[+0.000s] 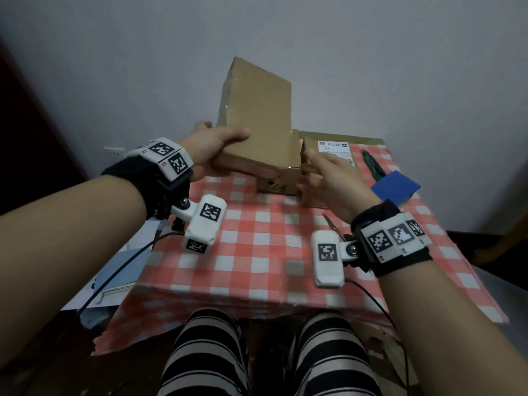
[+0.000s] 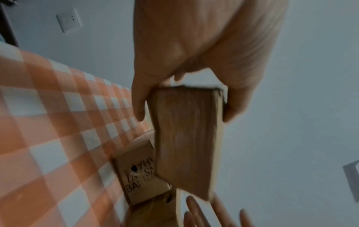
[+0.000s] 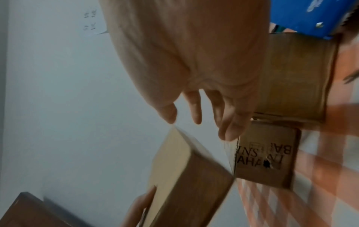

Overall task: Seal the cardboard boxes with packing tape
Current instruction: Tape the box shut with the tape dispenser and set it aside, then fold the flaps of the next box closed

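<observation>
My left hand [image 1: 220, 138] grips the near left corner of a plain brown cardboard box [image 1: 257, 115], thumb on top and fingers underneath. The box is tipped up on end above the table; the left wrist view shows its side [image 2: 186, 138] between thumb and fingers. My right hand [image 1: 311, 172] is open, fingers straight, close to the box's lower right edge; I cannot tell whether it touches. A smaller printed box [image 1: 277, 185] lies on the tablecloth under the held one, also visible as the printed box [image 3: 268, 156].
A flat box with a shipping label [image 1: 334, 147] lies behind my right hand. A blue box [image 1: 395, 187] and a green knife [image 1: 373, 164] sit at the right, scissors [image 1: 331, 224] by my right wrist. The checked tablecloth [image 1: 257, 252] covers the table; papers lie at left.
</observation>
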